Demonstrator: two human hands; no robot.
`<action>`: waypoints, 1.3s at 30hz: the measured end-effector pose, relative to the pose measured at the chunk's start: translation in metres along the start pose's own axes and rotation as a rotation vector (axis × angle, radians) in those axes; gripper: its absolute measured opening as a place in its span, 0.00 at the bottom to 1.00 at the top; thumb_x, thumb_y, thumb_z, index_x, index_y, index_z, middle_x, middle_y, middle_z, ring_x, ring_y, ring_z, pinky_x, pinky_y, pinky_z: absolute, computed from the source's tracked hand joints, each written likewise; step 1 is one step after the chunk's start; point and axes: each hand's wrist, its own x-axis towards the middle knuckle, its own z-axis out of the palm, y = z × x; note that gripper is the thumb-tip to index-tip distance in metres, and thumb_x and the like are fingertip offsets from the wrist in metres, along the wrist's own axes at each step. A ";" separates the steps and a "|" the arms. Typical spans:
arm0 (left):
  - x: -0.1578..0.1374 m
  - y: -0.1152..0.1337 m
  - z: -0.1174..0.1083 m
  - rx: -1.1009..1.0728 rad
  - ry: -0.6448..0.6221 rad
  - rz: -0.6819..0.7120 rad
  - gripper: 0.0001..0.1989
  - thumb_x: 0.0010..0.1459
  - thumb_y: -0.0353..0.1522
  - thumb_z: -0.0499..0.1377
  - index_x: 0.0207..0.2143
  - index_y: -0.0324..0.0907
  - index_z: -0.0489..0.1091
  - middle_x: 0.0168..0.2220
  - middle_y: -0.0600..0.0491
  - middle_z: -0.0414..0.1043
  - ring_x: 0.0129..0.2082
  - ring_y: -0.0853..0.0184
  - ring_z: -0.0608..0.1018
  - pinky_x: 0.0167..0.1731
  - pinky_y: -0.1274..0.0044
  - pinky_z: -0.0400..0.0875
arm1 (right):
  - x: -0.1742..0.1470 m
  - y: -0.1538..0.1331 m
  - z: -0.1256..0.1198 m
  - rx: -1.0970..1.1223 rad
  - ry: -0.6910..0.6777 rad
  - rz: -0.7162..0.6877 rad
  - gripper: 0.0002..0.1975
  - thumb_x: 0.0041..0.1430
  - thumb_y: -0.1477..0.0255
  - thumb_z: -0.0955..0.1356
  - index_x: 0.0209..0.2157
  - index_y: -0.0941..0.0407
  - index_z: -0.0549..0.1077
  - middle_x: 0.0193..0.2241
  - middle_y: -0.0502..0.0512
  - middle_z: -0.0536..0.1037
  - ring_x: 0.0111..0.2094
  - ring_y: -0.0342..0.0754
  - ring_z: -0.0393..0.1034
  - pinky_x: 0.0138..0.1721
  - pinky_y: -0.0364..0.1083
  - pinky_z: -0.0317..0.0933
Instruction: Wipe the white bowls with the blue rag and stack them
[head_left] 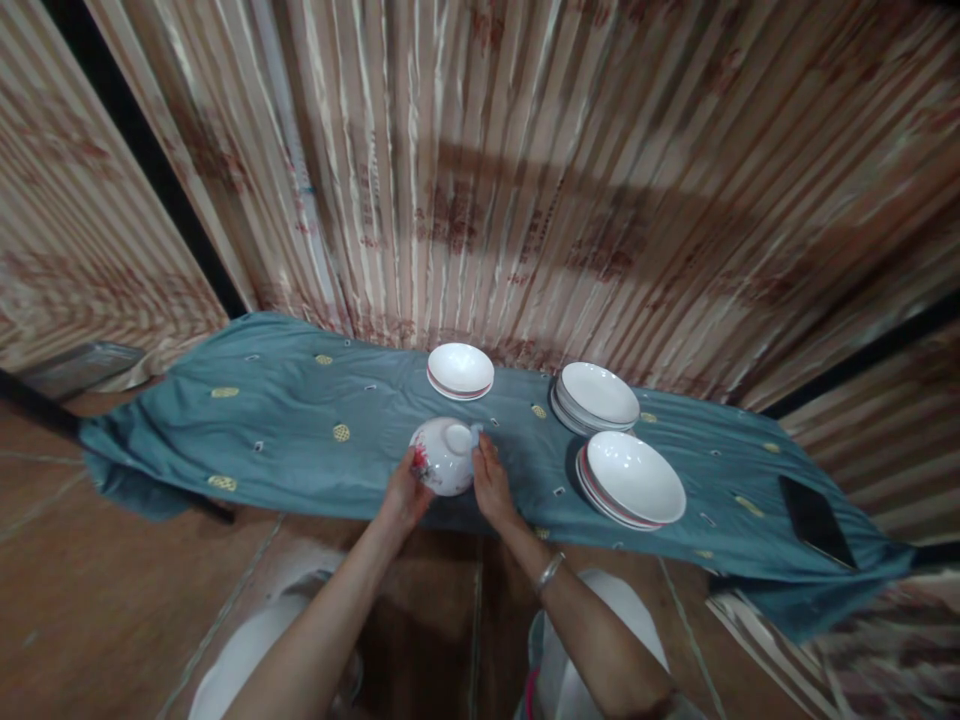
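A white bowl (442, 470) with red flowers on its outside is held between my two hands near the table's front edge. It is tipped so that its underside and foot ring face me. My left hand (407, 492) grips its left side, fingers closed on the wall. On the right side, my right hand (491, 482) presses against the bowl, a bracelet on its wrist. A small pale bluish piece (476, 432) shows at the right fingertips; what it is I cannot make out.
Behind the held bowl stands a short stack of white bowls (460, 368). To the right are two more stacks, a rear one (600, 393) and a front one (636, 480). A black phone (816, 520) lies at the right end of the teal cloth (292, 430). Pleated curtains (480, 180) hang behind.
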 end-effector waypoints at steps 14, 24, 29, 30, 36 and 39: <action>-0.006 0.004 0.008 -0.102 0.028 -0.025 0.18 0.65 0.29 0.45 0.53 0.32 0.66 0.39 0.43 0.79 0.40 0.62 0.80 0.42 0.72 0.75 | -0.019 -0.017 0.001 -0.038 -0.017 -0.023 0.32 0.66 0.55 0.51 0.64 0.61 0.53 0.64 0.63 0.56 0.65 0.52 0.48 0.64 0.56 0.46; -0.004 0.008 0.008 -0.160 0.044 -0.023 0.17 0.65 0.28 0.46 0.52 0.33 0.67 0.38 0.44 0.79 0.36 0.63 0.81 0.38 0.73 0.77 | -0.033 -0.020 -0.004 -0.103 -0.061 -0.169 0.29 0.68 0.63 0.53 0.66 0.59 0.48 0.66 0.62 0.50 0.67 0.52 0.43 0.65 0.58 0.46; -0.002 0.013 0.005 -0.168 0.060 -0.012 0.16 0.65 0.28 0.46 0.48 0.32 0.69 0.33 0.45 0.79 0.33 0.65 0.81 0.37 0.75 0.76 | -0.046 -0.030 -0.004 -0.169 -0.129 -0.309 0.28 0.68 0.71 0.53 0.67 0.57 0.43 0.68 0.61 0.44 0.68 0.53 0.39 0.64 0.57 0.48; -0.002 0.013 0.005 -0.166 0.066 0.000 0.15 0.65 0.28 0.46 0.46 0.32 0.70 0.31 0.46 0.79 0.32 0.65 0.81 0.36 0.75 0.76 | -0.049 -0.032 -0.003 -0.188 -0.149 -0.360 0.28 0.67 0.73 0.54 0.67 0.56 0.43 0.68 0.60 0.43 0.68 0.53 0.39 0.64 0.57 0.48; -0.003 0.011 0.006 -0.130 0.078 0.066 0.13 0.63 0.25 0.47 0.34 0.33 0.72 0.22 0.51 0.75 0.25 0.69 0.79 0.33 0.79 0.74 | -0.054 -0.047 -0.003 -0.334 -0.186 -0.637 0.32 0.62 0.83 0.54 0.67 0.59 0.43 0.67 0.64 0.48 0.68 0.55 0.35 0.63 0.61 0.50; -0.007 0.008 0.007 -0.114 0.055 0.086 0.13 0.63 0.25 0.49 0.31 0.33 0.72 0.22 0.51 0.75 0.24 0.70 0.78 0.32 0.80 0.74 | -0.046 -0.053 -0.008 -0.425 -0.195 -0.690 0.30 0.61 0.83 0.55 0.65 0.62 0.50 0.64 0.66 0.55 0.68 0.54 0.38 0.63 0.60 0.51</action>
